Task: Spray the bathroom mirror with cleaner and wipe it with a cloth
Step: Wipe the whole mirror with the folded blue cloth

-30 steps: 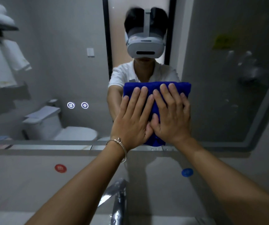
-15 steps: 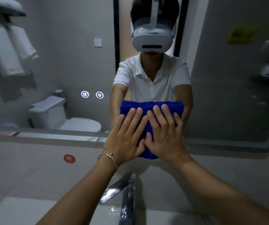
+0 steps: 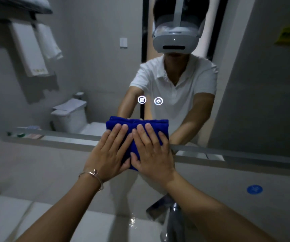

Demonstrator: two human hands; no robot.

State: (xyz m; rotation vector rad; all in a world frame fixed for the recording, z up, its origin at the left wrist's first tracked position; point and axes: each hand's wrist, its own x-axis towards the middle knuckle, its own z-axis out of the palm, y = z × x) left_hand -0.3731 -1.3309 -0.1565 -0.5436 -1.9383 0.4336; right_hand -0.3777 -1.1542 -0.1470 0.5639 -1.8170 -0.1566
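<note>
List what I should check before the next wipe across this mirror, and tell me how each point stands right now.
1. Blue cloth lies against the mirror: ok.
2. Left hand presses the cloth, fingers straight: ok.
3. Right hand presses beside it: ok.
4. Cloth is folded, with no loose end trailing: ok.
5. Lit touch buttons sit above the cloth, untouched: ok.
6. Cleaner on the glass: cannot tell.

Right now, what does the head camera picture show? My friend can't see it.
The left hand and right hand, fingers straight, press a folded blue cloth against the mirror at its bottom edge. The mirror reflects the person, a toilet and towels; a tap stands below.
</note>
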